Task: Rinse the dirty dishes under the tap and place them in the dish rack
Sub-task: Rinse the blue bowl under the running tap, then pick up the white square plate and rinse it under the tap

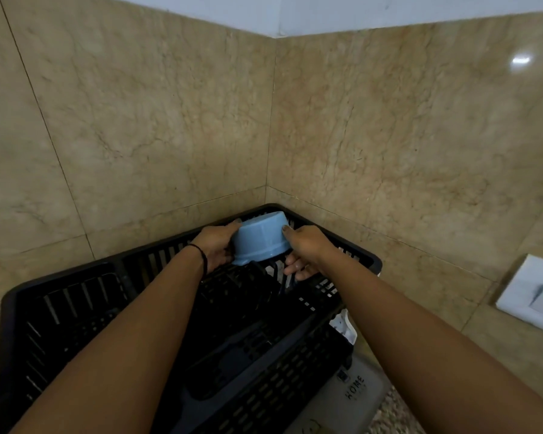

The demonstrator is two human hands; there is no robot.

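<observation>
A light blue bowl [260,239] is upside down, its base tilted up and away, over the far corner of a black slotted plastic dish rack [76,311]. My left hand [215,245] grips the bowl's left side, thumb on top. On the bowl's right side my right hand [304,250] holds it, thumb on the wall and fingers curled under the rim. Whether the bowl's rim touches the rack's inner ribs cannot be told. No tap or sink is in view.
The rack fills the corner between two beige marble walls [157,126]. A grey mat printed HOME [355,399] lies under the rack's near right side. A white wall switch plate [533,292] sits on the right wall.
</observation>
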